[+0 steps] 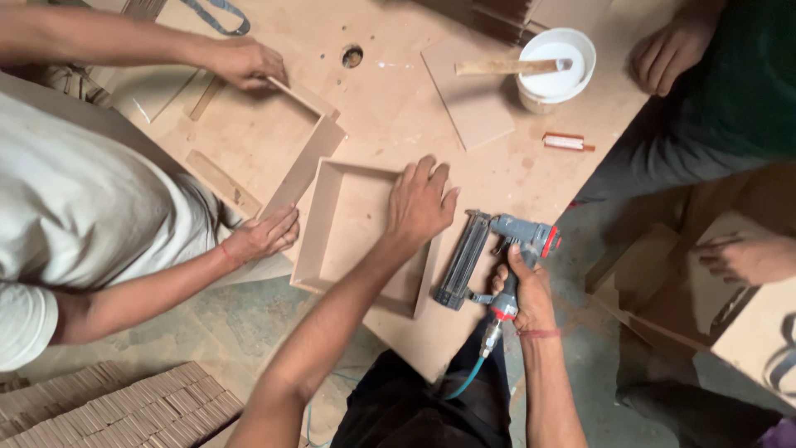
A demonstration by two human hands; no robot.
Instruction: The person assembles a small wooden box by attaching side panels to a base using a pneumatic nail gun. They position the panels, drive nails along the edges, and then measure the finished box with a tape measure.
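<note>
My left hand (419, 203) presses flat on the far right corner of a shallow open box (348, 224) of brown fibreboard that lies on the workbench (398, 108). My right hand (522, 290) grips the handle of a grey pneumatic nail gun (489, 253), whose magazine lies against the box's right wall. A teal air hose (468, 377) runs down from the gun's handle.
A person on the left holds a second board frame (303, 158) with both hands. A white glue tub (557, 70) with a wooden stick, a loose board square (473, 95) and a small red tube (566, 143) lie at the far side. Another person sits at the right. Stacked strips (124, 406) lie at the lower left.
</note>
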